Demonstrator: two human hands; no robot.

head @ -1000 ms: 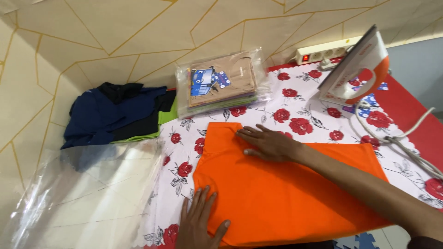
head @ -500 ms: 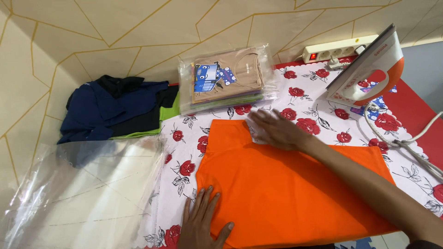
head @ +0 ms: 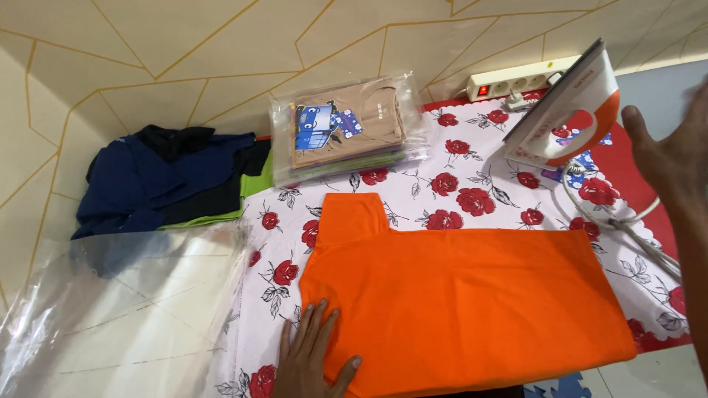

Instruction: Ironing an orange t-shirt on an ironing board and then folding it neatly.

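Orange garment (head: pixel 464 302) lay flat on the floral cloth (head: pixel 472 191), long axis running left-right across the view, short sleeve tab poking up toward the wall at its left end. Left hand (head: pixel 313 361) was nearer, fingers spread, palm flat on the near-left corner, gripping nothing. Right hand (head: pixel 675 158) was lifted off, open, well apart at the right, near the upright iron (head: pixel 564 114). Bagged shirts (head: pixel 346 129) sat beyond.

Iron (head: pixel 564 118) upright beside right hand (head: pixel 675 158); cord (head: pixel 627 221) below.
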